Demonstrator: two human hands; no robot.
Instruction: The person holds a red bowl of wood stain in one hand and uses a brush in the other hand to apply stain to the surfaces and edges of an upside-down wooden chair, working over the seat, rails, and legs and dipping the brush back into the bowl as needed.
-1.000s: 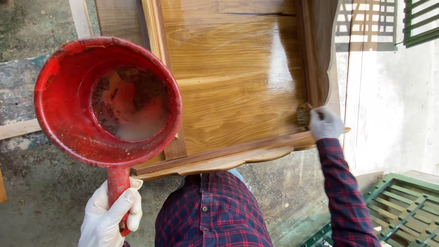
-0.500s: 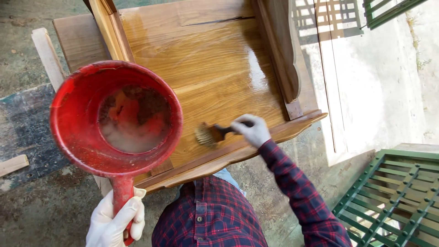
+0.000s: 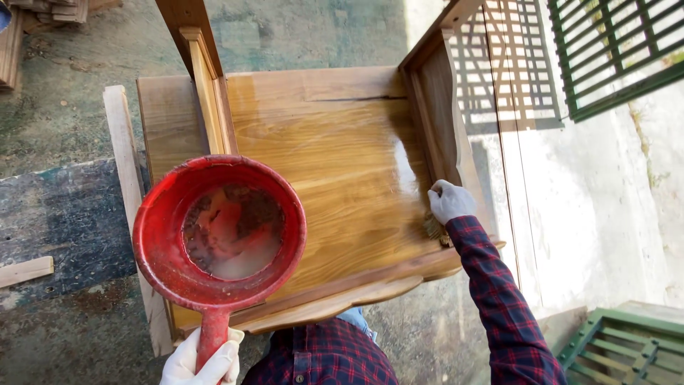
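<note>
Red scoop (image 3: 221,242), round and deep, hangs level over the wet board's left half, pale liquid pooled inside, handle pointing down. The brush (image 3: 433,228) sits bristles-down at the glossy wooden panel's (image 3: 335,164) right edge, mostly hidden.

Concrete floor (image 3: 299,32), stained and grey: bearing one glossy wooden furniture panel (image 3: 335,164), a pale plank (image 3: 121,150) along its left edge, and a wood offcut (image 3: 25,271) further left.

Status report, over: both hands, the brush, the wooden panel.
Left hand gripping the red scoop by its handle, above the wooden panel. Right hand holding the brush at the panel's right corner. Panel glossy and wet. Nothing blocking.
</note>
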